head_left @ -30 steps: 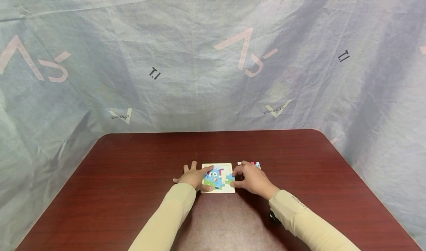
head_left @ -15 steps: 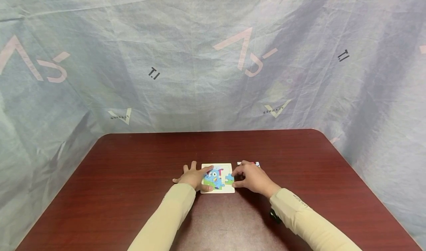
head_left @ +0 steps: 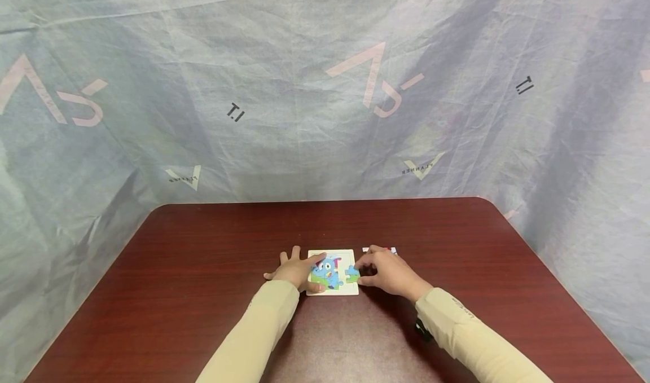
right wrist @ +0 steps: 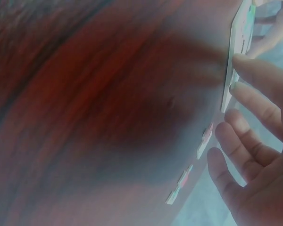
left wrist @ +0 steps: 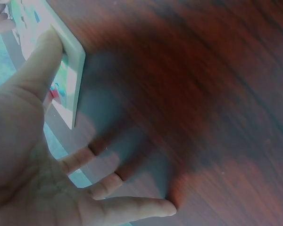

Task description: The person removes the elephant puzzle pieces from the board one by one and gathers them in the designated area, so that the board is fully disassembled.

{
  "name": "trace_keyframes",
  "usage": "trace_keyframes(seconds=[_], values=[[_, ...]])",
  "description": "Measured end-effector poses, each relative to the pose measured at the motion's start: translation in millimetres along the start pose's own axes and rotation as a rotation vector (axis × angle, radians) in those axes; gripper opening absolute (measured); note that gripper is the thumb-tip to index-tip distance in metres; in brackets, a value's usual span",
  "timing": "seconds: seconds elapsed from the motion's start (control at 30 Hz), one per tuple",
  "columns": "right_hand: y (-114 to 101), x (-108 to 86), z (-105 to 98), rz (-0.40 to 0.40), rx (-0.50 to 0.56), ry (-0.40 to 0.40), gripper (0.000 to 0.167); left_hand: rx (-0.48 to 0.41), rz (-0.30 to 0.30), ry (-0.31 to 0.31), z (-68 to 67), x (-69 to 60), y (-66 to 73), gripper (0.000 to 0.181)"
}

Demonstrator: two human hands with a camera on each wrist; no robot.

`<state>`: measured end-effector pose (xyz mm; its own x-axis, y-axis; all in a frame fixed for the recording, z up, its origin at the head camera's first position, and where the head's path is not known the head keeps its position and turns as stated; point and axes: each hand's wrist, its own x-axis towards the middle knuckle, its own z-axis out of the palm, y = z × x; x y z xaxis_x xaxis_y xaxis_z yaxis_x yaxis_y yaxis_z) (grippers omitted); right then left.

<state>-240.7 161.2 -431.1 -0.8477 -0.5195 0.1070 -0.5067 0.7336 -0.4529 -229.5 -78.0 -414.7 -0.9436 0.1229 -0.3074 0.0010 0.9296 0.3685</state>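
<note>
A pale square puzzle board (head_left: 332, 292) lies on the table, with blue elephant pieces (head_left: 325, 270) fitted in its left part. Spread across the board's left edge, my left hand (head_left: 294, 273) rests thumb and a finger on it; the left wrist view shows the other fingers splayed on the wood. At the board's right side, my right hand (head_left: 388, 273) pinches a blue and green piece (head_left: 351, 274) by its right edge, over the frame. A gap separates that piece from the elephant. In the right wrist view the fingertips of my right hand (right wrist: 259, 136) meet the board's edge (right wrist: 228, 75).
Loose puzzle pieces (head_left: 391, 250) lie just beyond my right hand, partly hidden by it; the right wrist view shows loose pieces (right wrist: 205, 141) on the table. A dark object (head_left: 422, 330) shows beneath the right sleeve. Grey printed cloth (head_left: 304, 89) hangs behind the table.
The piece at my right fingertips has shifted very slightly to the right with the hand. My left hand and the board have stayed put.
</note>
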Motion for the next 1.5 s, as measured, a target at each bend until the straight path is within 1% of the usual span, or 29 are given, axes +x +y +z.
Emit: trace_keyframes(seconds=[0.33, 0.53, 0.83, 1.17, 1.5], values=[[11, -0.8, -10, -0.012, 0.021, 0.044, 0.023, 0.01, 0.005, -0.003, -1.9, -2.3, 1.2, 0.078], [18, -2.8, -20, 0.019, 0.034, 0.055, 0.026, 0.019, 0.004, -0.006, -3.8, -3.8, 2.3, 0.079], [32, -6.5, -32, 0.047, 0.015, 0.082, 0.027, 0.024, 0.005, -0.006, -4.5, -4.0, 2.2, 0.078], [50, -10.8, -44, 0.111, 0.009, 0.099, 0.025, 0.033, 0.005, -0.003, -1.0, 0.2, 0.1, 0.079], [63, -17.7, -53, 0.189, 0.001, 0.095, 0.028, 0.03, 0.004, -0.001, 0.4, 1.4, -0.8, 0.079]])
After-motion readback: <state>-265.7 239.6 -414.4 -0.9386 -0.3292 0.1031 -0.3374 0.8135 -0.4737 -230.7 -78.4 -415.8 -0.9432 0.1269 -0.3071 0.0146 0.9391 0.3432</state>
